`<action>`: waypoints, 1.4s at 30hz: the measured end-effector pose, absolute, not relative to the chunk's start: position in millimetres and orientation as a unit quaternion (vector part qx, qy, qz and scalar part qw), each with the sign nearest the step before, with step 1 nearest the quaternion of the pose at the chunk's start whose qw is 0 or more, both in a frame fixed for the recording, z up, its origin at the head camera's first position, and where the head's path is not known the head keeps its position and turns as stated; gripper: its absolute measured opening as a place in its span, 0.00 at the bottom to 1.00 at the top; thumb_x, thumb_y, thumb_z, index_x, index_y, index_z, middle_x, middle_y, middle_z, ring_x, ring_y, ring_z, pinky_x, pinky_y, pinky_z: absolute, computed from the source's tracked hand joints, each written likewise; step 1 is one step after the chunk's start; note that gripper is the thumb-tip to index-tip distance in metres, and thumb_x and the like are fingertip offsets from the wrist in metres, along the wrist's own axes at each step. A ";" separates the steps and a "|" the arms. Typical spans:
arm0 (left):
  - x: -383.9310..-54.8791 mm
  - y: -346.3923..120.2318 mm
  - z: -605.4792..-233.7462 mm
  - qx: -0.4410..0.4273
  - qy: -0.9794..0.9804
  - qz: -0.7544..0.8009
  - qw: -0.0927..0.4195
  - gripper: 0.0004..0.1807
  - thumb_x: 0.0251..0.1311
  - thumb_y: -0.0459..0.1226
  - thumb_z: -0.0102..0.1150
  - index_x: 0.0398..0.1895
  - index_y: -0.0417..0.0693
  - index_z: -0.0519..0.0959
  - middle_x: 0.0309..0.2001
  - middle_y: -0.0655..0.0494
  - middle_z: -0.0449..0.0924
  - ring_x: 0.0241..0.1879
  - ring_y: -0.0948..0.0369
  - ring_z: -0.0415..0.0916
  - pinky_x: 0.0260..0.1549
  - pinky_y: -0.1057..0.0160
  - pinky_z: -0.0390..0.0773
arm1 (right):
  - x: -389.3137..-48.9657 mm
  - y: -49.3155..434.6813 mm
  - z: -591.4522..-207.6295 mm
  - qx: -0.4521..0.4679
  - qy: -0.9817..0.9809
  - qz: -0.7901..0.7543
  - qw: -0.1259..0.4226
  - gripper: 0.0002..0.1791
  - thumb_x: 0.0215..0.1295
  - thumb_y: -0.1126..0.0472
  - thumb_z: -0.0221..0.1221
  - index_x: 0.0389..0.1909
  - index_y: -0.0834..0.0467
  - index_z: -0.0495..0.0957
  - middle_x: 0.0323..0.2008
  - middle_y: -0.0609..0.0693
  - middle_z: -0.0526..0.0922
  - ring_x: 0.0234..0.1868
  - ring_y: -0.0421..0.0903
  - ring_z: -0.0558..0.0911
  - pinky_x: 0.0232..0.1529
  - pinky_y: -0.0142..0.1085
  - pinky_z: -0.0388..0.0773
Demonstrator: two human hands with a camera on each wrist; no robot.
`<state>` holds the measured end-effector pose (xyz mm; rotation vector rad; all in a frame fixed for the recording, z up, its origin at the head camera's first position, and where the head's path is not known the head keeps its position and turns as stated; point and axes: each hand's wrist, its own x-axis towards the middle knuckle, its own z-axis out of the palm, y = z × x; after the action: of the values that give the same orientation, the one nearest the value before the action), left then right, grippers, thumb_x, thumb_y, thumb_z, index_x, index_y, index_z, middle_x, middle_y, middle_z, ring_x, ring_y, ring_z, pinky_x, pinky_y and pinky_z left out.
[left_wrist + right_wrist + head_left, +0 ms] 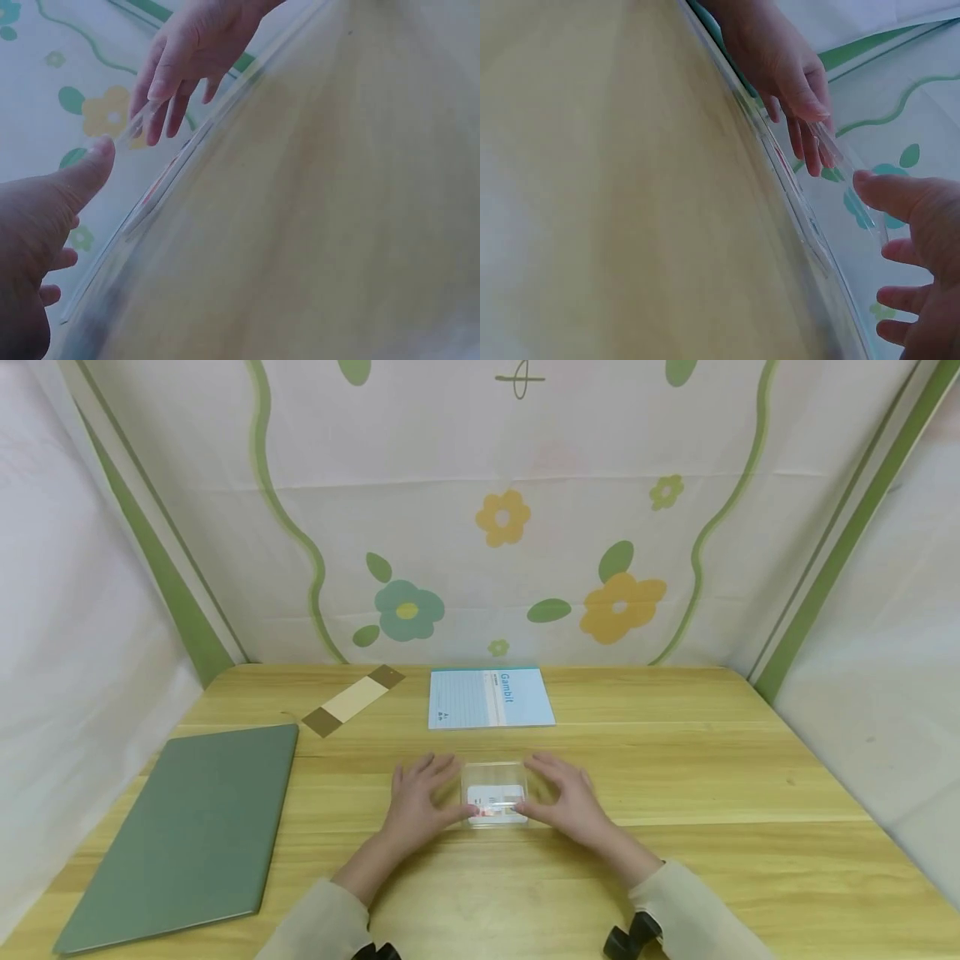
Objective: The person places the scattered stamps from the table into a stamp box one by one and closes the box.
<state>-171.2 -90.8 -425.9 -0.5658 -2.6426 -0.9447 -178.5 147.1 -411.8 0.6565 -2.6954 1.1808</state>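
A clear, shallow plastic lid (495, 772) is held level between both hands, a little above the table. My left hand (422, 797) grips its left side, thumb at the near edge and fingers toward the far edge. On the opposite side my right hand (566, 797) grips it the same way. Through the plastic shows a white card (491, 795) with red print, lying beneath. In the left wrist view the lid (132, 130) spans between the two hands, apart from the flat item with red print below. The right wrist view also shows the lid (847, 159) raised.
A pale blue notepad (491, 697) lies beyond the hands on the wooden table (720, 827). To its left is a brown and cream strip (352, 700). A large green folder (187, 835) lies at the left. A flowered curtain hangs behind the table.
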 end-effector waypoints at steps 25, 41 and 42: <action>-161.9 -87.2 -434.6 -0.175 -0.941 -0.268 0.110 0.38 0.35 0.65 0.55 0.50 0.54 0.75 0.58 0.47 0.62 0.59 0.44 0.49 0.49 0.35 0.35 | -167.9 153.5 -429.6 0.195 -0.927 0.312 0.066 0.34 0.39 0.39 0.63 0.50 0.50 0.73 0.59 0.59 0.60 0.61 0.60 0.52 0.49 0.63 0.28; -161.7 -86.5 -434.7 -0.168 -0.946 -0.261 0.097 0.36 0.35 0.62 0.59 0.49 0.54 0.75 0.58 0.48 0.61 0.60 0.45 0.48 0.49 0.36 0.34 | -168.4 153.3 -431.6 0.197 -0.930 0.302 0.068 0.33 0.39 0.39 0.63 0.50 0.48 0.73 0.58 0.58 0.61 0.61 0.59 0.51 0.49 0.63 0.29; -161.5 -86.5 -434.4 -0.168 -0.946 -0.261 0.096 0.36 0.35 0.62 0.59 0.49 0.53 0.75 0.59 0.48 0.61 0.60 0.45 0.48 0.49 0.36 0.34 | -168.6 153.3 -431.8 0.197 -0.930 0.302 0.068 0.33 0.39 0.39 0.62 0.50 0.48 0.73 0.58 0.58 0.61 0.61 0.59 0.51 0.49 0.64 0.29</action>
<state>-161.5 -86.5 -434.4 -0.4989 -2.8015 -0.7726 -168.6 153.3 -431.8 0.5942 -2.8024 0.9083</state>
